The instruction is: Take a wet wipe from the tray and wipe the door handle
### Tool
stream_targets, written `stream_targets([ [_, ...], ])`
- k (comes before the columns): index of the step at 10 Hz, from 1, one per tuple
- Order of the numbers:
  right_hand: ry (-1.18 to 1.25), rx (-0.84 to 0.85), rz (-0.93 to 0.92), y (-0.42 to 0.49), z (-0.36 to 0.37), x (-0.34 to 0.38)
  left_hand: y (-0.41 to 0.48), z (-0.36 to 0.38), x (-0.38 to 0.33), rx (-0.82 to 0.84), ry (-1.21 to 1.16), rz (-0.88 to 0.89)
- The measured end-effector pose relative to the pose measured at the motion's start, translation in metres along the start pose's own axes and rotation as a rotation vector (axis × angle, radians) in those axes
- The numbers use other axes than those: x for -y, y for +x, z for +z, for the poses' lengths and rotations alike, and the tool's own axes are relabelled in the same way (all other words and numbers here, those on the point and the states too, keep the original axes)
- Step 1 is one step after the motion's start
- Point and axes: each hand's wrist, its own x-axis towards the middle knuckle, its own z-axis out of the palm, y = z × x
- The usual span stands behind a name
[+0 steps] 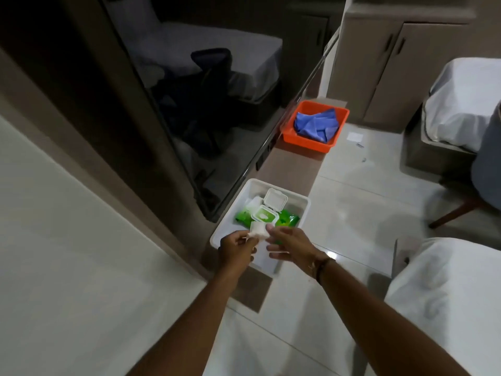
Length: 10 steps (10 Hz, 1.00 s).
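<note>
- Head view: a folded wet wipe [257, 229] is pinched by the left hand [236, 248] above the white tray [303, 213].
- Its other edge is nipped by the right hand [288, 244].
- Judged limp, light, damp; best held by the edges.

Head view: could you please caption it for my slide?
Both hands hold a folded wet wipe above the white tray.

**Tight over the tray, open to the right**

Both hands crowd the white tray [303, 206], where the pack's raised lid [275, 200] stands up. A dark screen [189, 104] overhangs its left edge. Bare shelf [292, 164] (up to the orange tray [306, 143]) lies open.
</note>
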Motion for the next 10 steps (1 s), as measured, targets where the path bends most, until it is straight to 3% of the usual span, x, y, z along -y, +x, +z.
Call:
stream_targets([
  [1, -0.130, -0.106, -0.094, 0.038, -0.003, 0.007, 0.041, 0.015, -0.010, -0.026, 0.050, -0.014],
  [2, -0.254, -0.286, -0.079, 0.093, -0.009, 0.011, 0.091, 0.037, -0.017, -0.054, 0.154, -0.039],
  [3, -0.228, -0.307, -0.003, 0.119, -0.011, 0.011, 0.112, 0.048, -0.020, -0.053, 0.231, -0.050],
  [4, -0.462, -0.435, 0.053, 0.152, -0.015, 0.006, 0.137, 0.062, -0.021, -0.077, 0.395, -0.027],
  [6, -0.660, -0.594, 0.053, 0.160, -0.010, 0.007, 0.145, 0.072, -0.021, -0.183, 0.562, -0.011],
  [7, -0.720, -0.581, 0.028, 0.159, -0.007, 0.008, 0.143, 0.075, -0.020, -0.208, 0.580, 0.002],
  [10, -0.717, -0.504, -0.027, 0.130, -0.003, 0.016, 0.123, 0.068, -0.028, -0.233, 0.318, 0.055],
])
